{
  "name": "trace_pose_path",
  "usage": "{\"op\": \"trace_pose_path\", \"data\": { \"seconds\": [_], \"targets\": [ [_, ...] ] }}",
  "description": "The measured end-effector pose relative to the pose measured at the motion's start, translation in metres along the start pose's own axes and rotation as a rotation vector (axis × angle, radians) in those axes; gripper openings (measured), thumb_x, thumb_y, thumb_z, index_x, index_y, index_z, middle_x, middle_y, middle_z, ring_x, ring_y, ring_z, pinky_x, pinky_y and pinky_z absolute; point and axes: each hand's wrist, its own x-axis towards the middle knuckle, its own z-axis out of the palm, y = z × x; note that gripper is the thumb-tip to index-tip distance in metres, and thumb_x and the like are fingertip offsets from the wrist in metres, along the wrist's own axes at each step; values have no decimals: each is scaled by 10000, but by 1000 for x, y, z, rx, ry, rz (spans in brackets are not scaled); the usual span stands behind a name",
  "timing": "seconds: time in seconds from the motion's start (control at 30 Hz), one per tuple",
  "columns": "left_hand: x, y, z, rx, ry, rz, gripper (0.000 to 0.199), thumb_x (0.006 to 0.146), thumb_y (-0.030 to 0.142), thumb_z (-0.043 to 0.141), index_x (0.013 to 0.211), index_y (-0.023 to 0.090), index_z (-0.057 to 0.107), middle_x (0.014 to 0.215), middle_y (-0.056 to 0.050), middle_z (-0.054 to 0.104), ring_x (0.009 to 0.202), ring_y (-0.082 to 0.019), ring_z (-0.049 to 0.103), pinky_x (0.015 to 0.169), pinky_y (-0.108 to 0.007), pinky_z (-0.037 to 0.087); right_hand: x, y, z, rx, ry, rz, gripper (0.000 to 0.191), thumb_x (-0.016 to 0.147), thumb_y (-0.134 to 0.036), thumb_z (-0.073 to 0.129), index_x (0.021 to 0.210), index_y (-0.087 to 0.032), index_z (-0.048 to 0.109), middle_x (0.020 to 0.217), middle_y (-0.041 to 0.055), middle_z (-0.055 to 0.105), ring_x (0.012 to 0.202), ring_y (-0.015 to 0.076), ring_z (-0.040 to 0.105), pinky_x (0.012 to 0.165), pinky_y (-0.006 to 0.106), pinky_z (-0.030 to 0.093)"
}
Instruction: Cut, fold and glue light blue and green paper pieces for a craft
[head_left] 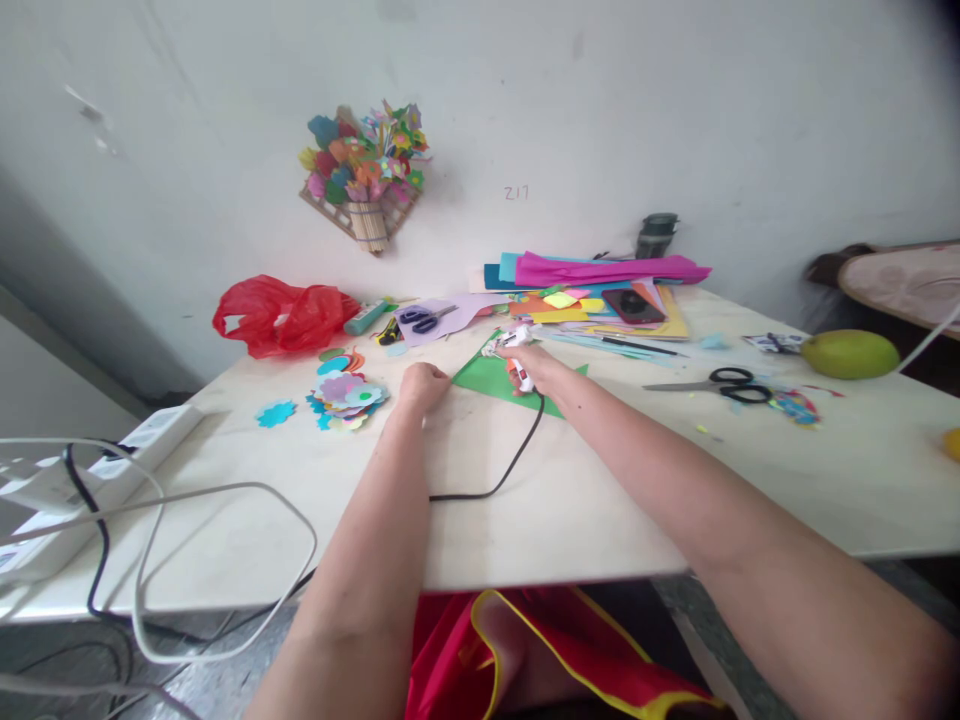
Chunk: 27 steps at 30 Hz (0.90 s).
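Observation:
In the head view a sheet of green paper point(480, 374) lies on the table in front of me. My left hand point(424, 386) is closed at its left corner, fingers curled with the tips at the paper's edge. A white hot glue gun point(523, 374) is gripped in my right hand point(534, 366). Its nozzle points left, over the upper edge of the green paper. From the handle a black cord point(517, 462) curves down and runs left beneath my left forearm. My right fingers partly hide the gun's body.
Paper flower cutouts point(346, 398) and a red plastic bag point(281, 315) are at left. Black scissors point(720, 385) and a yellow-green fruit point(850, 354) lie right. Coloured papers point(600, 268) and a phone point(634, 306) sit behind. A power strip point(154, 440) with loose cables occupies the left edge.

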Motion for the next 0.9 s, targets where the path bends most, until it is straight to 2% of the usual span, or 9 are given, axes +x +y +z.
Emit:
{"op": "trace_pose_path", "data": {
  "seconds": [0.3,0.63,0.9],
  "targets": [
    [-1,1,0,18,-2,-8,208,629,270,581,758,155,697,763,-71,689,743,-173,615,659,-212,433,0,-1,7,-7,31,-11,195,746,-315,578,709,-161,463,497,-45,458,356,81,428,345,252,443],
    [-2,2,-1,28,-1,-1,199,631,263,583,759,163,697,774,-75,690,755,-181,615,656,-218,431,-6,-2,11,-43,9,-13,200,737,-303,584,663,-170,453,482,-37,438,361,94,427,327,258,432],
    [-3,4,-2,28,-1,-8,193,625,252,581,753,164,694,780,-71,691,747,-173,612,646,-212,423,0,-2,11,-2,77,-16,193,752,-301,561,667,-169,450,478,-37,427,371,104,437,342,273,442]
  ]
}}
